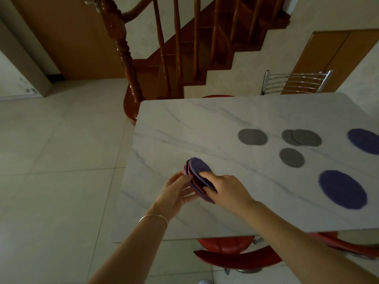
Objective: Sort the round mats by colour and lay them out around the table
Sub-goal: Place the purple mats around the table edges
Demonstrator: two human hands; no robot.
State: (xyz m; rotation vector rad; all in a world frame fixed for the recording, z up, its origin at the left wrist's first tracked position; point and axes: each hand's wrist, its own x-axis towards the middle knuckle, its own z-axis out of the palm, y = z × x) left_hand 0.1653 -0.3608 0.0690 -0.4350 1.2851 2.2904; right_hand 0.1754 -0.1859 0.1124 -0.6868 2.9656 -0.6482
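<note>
Both my hands hold a small stack of round mats (198,168), purple and pink, tilted on edge above the left part of the white marble table (184,124). My left hand (176,193) supports the stack from the left. My right hand (223,187) pinches the top purple mat from the right. Flat on the table lie a grey mat (252,137), two overlapping grey mats (301,137), a smaller grey mat (291,158), a large purple mat (342,189) and another purple mat (364,140) at the right edge.
A red chair (235,257) is tucked under the table's near edge. A chrome-backed chair (295,82) stands at the far side. A wooden staircase with a newel post (131,83) rises beyond the table's far left corner. Tiled floor (61,160) spreads to the left.
</note>
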